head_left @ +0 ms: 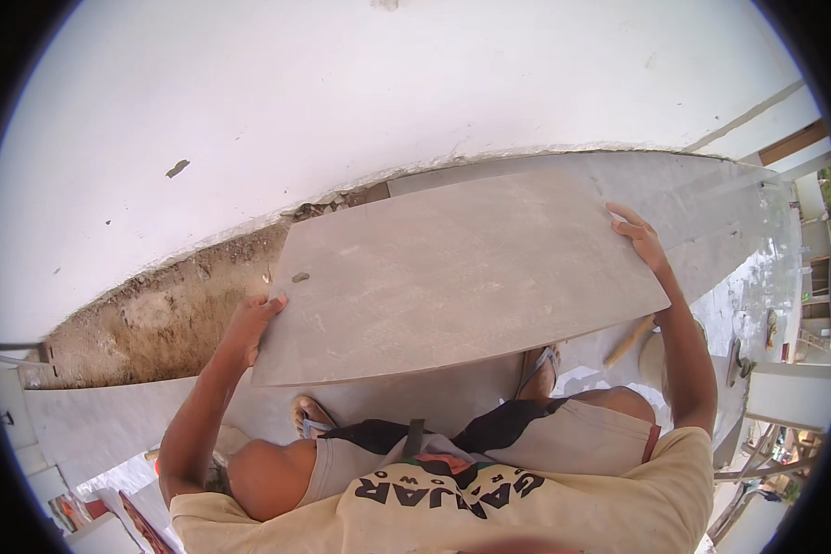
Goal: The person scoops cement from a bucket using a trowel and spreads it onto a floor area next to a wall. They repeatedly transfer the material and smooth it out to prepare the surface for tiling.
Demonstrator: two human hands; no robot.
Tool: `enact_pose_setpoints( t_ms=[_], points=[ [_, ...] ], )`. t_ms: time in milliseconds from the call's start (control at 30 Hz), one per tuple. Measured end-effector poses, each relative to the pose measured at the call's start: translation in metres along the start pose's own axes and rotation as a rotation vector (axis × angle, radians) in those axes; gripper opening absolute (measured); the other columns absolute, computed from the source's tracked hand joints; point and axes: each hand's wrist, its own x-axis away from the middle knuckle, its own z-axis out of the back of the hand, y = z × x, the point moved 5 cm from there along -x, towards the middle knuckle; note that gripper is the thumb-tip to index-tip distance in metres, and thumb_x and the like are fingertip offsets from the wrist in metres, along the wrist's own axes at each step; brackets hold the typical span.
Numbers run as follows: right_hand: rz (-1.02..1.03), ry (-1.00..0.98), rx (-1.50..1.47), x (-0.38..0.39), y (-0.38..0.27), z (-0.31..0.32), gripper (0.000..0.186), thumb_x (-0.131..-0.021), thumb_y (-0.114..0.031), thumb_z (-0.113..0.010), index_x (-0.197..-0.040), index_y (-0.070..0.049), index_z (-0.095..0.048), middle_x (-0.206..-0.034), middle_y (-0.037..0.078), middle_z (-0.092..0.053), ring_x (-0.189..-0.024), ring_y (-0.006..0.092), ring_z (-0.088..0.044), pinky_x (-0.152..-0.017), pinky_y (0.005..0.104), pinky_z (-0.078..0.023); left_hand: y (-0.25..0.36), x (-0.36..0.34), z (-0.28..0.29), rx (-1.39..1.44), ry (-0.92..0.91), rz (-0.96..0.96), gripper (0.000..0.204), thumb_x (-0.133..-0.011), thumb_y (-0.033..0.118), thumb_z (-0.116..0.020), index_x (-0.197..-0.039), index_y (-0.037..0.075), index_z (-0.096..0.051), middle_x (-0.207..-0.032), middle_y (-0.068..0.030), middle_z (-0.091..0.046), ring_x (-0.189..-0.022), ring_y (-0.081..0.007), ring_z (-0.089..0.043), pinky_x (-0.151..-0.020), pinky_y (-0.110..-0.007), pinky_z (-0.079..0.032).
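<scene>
A large grey floor tile (452, 277) is held up in front of me, tilted, its left side lower than its right. My left hand (254, 328) grips its left edge, thumb on the upper face. At the opposite edge, my right hand (639, 235) has its fingers over the rim. A small dark spot of dried matter marks the tile's face near the left hand. Beyond and left of the tile lies a strip of bare brown bedding (171, 309), partly hidden under it.
A white wall (388, 92) runs along the far side. Laid grey tiles (711, 198) extend to the right, and more (111, 420) lie at the near left. By my right forearm are a wooden handle (630, 342) and a round pale container (653, 360). My sandalled feet are below the tile.
</scene>
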Motion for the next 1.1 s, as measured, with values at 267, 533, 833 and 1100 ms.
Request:
enact_pose_setpoints(
  t_ms=[267,533,833,1100],
  points=[
    [0.08,0.108,-0.48,-0.084,0.068,0.192,0.028,-0.086,-0.018,-0.067,-0.109,-0.002,-0.069,-0.1,0.005,-0.067,-0.088,0.0173,-0.063,-0.083,0.0316,-0.053,0.089,0.002,-0.132,-0.287,-0.07,0.03,0.034,-0.096,0.027,-0.065,-0.112,-0.004,-0.066,-0.088,-0.0127,-0.071,-0.063,-0.018,-0.069,-0.058,-0.028,-0.056],
    [0.243,-0.023,-0.673,-0.144,0.06,0.229,0.005,-0.086,-0.011,-0.062,-0.082,-0.009,-0.063,-0.091,0.005,-0.068,-0.072,0.0161,-0.061,-0.064,0.0317,-0.054,0.111,-0.028,-0.182,-0.337,-0.041,0.12,0.027,-0.098,0.028,-0.062,-0.101,0.002,-0.065,-0.074,-0.0062,-0.063,-0.052,-0.0119,-0.057,-0.045,-0.026,-0.045],
    [0.215,-0.019,-0.567,-0.2,0.057,0.263,0.013,-0.09,-0.014,-0.055,-0.077,-0.014,-0.056,-0.078,-0.002,-0.061,-0.046,0.0045,-0.044,-0.044,0.0221,-0.04,0.128,-0.073,-0.224,-0.074,-0.135,0.181,0.017,-0.102,0.015,-0.054,-0.096,-0.002,-0.054,-0.078,-0.0046,-0.053,-0.055,-0.0083,-0.047,-0.043,-0.02,-0.042],
    [0.004,0.148,-0.54,-0.23,0.055,0.251,0.018,-0.086,-0.008,-0.05,-0.071,-0.018,-0.047,-0.071,-0.004,-0.056,-0.046,0.004,-0.038,-0.044,0.0203,-0.037,0.125,-0.109,-0.224,-0.108,-0.17,0.249,0.021,-0.103,0.011,-0.048,-0.107,-0.009,-0.055,-0.085,-0.0084,-0.059,-0.059,-0.006,-0.048,-0.04,-0.018,-0.037]
  ],
)
